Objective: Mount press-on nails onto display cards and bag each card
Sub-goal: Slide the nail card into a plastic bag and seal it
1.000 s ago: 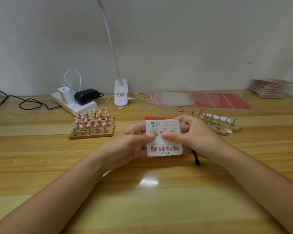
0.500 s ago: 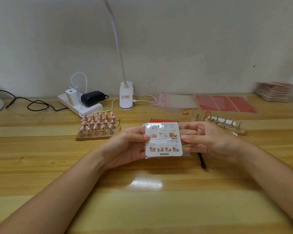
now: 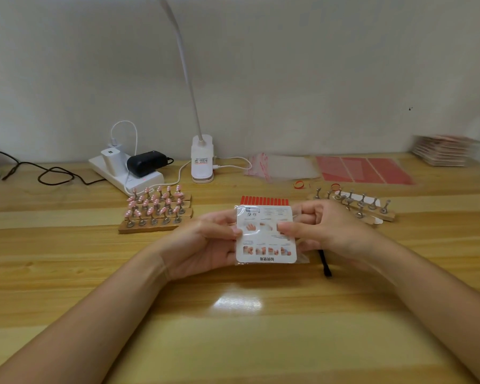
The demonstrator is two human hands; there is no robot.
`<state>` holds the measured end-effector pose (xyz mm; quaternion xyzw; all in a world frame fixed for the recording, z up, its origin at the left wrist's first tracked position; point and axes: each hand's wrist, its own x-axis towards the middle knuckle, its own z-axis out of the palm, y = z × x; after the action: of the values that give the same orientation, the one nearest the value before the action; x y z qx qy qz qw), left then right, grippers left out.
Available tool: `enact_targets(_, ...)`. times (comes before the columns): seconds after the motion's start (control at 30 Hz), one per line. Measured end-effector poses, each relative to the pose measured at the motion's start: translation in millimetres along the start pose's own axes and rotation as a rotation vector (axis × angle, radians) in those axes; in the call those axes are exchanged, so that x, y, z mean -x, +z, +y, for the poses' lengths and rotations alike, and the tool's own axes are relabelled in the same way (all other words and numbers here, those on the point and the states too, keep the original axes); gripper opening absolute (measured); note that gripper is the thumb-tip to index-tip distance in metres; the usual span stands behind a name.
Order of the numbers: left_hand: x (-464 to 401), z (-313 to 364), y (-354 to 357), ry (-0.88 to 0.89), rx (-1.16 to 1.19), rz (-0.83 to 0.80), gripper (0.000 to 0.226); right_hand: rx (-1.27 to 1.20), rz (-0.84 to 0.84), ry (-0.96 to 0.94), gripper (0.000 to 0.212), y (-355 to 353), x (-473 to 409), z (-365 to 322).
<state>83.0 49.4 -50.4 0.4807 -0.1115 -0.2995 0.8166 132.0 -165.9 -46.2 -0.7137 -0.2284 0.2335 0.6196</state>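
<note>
Head view, the only one we have: both hands are up over the middle of the table (image 3: 233, 342), and between them is a display card (image 3: 266, 234), printed back facing us, inside a clear bag (image 3: 302, 259) whose red-striped flap (image 3: 263, 200) stands above the card's top edge. The left hand (image 3: 205, 245) has its grip closed on the card's left edge, thumb on the face. The right hand (image 3: 324, 231) pinches the right edge the same way. So this card looks bagged, with the flap seemingly not yet folded down.

Plenty left, by my reckoning: to the left, wooden stands (image 3: 155, 214) carry pink nails (image 3: 150, 200), all unmounted. To the right, another stand (image 3: 372, 209) shows bare metal pegs, apparently already stripped. Spare clear bags (image 3: 283, 167) lie at the back, and a stack of what may be finished packs (image 3: 444, 151) sits at far right, too blurred to confirm.
</note>
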Motion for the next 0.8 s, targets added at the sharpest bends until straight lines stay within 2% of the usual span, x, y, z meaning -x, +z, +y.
enact_targets(0.2,1,1,-4,-0.017,0.008,0.015,0.036,-0.065,-0.095,0.064,0.037,-8,1,0)
enact_targets(0.3,0,1,-4,-0.038,-0.007,0.073,0.037,-0.052,-0.12,0.066,0.029,-8,3,2)
enact_targets(0.4,-6,-1,3,-0.042,-0.138,0.244,0.032,-0.005,-0.12,0.057,0.021,-7,3,3)
enact_targets(0.47,-9,-3,7,-0.012,-0.308,0.389,0.038,-0.004,-0.126,0.06,0.021,-6,3,3)
enact_targets(0.53,-10,-5,10,0.034,-0.386,0.44,0.039,-0.006,-0.122,0.064,0.024,-5,3,1)
enact_targets(0.6,-10,-6,11,0.063,-0.393,0.449,0.036,0.032,-0.083,0.051,0.024,-3,4,0)
enact_targets(0.67,-9,-6,14,0.069,-0.418,0.444,0.034,0.146,-0.025,0.014,0.015,-1,5,-3)
enact_targets(0.8,-10,-7,17,0.04,-0.442,0.361,0.026,0.338,0.108,-0.084,0.011,7,5,-5)
